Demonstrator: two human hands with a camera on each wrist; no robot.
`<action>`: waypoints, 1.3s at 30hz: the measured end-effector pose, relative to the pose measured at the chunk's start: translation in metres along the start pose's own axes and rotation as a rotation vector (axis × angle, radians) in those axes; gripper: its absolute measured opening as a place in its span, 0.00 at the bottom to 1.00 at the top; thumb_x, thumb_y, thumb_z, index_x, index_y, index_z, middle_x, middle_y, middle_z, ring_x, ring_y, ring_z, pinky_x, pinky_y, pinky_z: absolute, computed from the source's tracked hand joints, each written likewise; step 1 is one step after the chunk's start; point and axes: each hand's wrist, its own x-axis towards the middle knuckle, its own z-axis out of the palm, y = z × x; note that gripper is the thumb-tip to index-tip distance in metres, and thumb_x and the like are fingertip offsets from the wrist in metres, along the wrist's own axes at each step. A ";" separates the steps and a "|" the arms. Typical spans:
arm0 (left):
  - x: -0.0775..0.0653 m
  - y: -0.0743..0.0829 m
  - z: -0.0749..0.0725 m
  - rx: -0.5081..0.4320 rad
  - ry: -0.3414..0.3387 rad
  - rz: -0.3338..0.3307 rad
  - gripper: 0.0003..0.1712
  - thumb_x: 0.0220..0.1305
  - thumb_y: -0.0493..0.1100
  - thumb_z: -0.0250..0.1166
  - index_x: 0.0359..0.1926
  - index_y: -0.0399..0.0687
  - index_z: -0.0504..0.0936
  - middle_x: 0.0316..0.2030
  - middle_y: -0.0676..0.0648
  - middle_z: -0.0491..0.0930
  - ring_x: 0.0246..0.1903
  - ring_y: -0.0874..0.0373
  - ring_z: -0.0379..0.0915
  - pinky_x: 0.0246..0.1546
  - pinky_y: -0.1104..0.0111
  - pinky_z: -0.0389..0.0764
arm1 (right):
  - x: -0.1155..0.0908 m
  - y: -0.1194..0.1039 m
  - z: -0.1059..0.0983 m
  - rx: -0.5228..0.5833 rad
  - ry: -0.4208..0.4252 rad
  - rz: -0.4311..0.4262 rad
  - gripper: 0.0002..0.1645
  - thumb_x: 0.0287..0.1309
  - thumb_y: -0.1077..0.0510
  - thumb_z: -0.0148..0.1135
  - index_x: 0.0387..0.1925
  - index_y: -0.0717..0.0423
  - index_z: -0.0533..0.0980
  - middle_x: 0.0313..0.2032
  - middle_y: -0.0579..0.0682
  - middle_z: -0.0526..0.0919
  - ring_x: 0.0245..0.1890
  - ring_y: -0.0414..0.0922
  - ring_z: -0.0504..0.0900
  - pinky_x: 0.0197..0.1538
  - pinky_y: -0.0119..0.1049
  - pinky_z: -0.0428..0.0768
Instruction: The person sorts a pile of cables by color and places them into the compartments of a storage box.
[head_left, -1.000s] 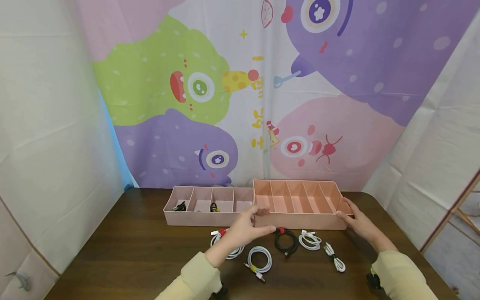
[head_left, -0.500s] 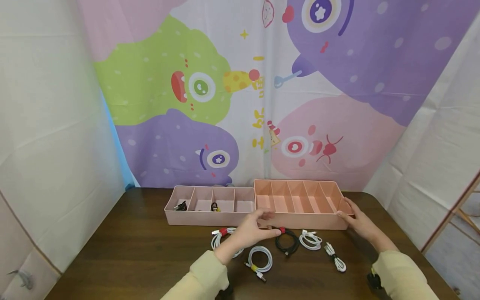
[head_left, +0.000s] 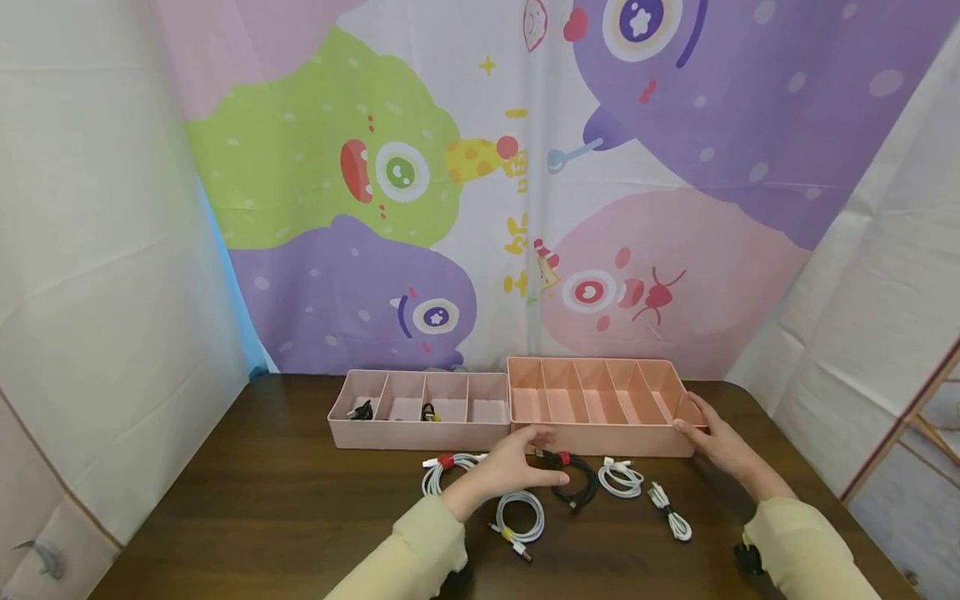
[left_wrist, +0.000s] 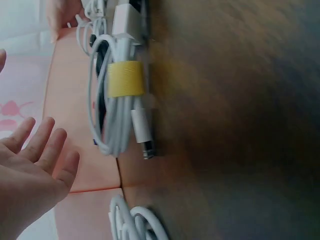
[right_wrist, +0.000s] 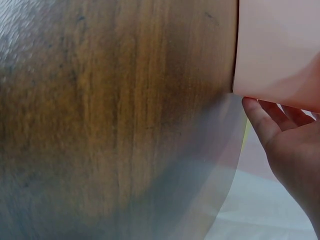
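Observation:
My left hand (head_left: 513,464) hovers in front of the two boxes, thumb and fingers spread apart with nothing between them. Close to its thumb lies a coiled black cable (head_left: 590,492) with a red tie. The left wrist view shows the fingers (left_wrist: 47,137) extended beside the orange box. My right hand (head_left: 720,446) rests against the right end of that orange divided box (head_left: 600,440); its fingers (right_wrist: 260,120) touch the end wall. Below the left hand sits a white coiled cable (head_left: 542,518) with a yellow tie (left_wrist: 126,78). Another white cable (head_left: 431,483) with a red tie is partly behind the left forearm.
A pale pink divided box (head_left: 420,437) adjoins the orange one and holds small dark cables (head_left: 362,410). Two more white cables lie to the right, one a loose coil (head_left: 621,482), one a tied bundle (head_left: 670,512). A cartoon curtain (head_left: 510,192) hangs behind the wooden table (head_left: 247,500).
My left hand has shifted right and slightly down, towards the black cable. The right hand stays at the end of the orange box. The boxes and cables keep their places.

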 end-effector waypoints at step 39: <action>0.008 -0.014 0.005 0.196 -0.101 -0.038 0.33 0.48 0.46 0.74 0.54 0.37 0.75 0.49 0.42 0.79 0.44 0.50 0.75 0.45 0.72 0.75 | 0.000 0.002 0.000 -0.021 0.006 -0.017 0.49 0.68 0.42 0.48 0.72 0.63 0.35 0.65 0.78 0.49 0.59 0.71 0.65 0.54 0.59 0.73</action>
